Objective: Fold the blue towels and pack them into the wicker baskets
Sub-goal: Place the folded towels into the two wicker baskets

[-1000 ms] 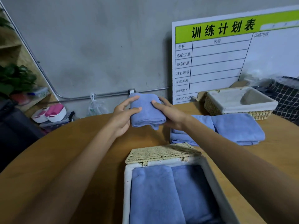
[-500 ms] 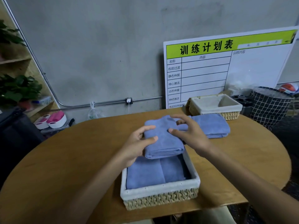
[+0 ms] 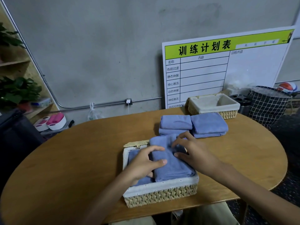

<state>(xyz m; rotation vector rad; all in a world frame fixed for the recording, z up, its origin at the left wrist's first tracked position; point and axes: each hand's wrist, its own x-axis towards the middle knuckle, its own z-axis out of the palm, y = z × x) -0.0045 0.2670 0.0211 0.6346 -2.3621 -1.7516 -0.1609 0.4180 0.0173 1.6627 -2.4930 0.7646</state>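
A folded blue towel (image 3: 172, 161) lies in the near wicker basket (image 3: 160, 194), on top of other blue towels (image 3: 133, 155) inside it. My left hand (image 3: 142, 164) holds the towel's left edge, thumb on top and fingers curled at its side. My right hand (image 3: 193, 151) grips its right edge with curled fingers. Behind the basket, two stacks of folded blue towels (image 3: 193, 125) sit on the table. A second wicker basket (image 3: 212, 105) with a white liner stands at the back right, with nothing seen inside.
The round wooden table (image 3: 78, 159) carries everything. A white planning board (image 3: 227, 69) leans on the wall behind the far basket. A checked fabric bin (image 3: 267, 106) stands off the table's right. Shelves with plants (image 3: 17, 91) are at the left.
Both hands have brought the folded towel from mid-air above the table down into the near basket, onto the towels inside. The view has pulled back and tilted.
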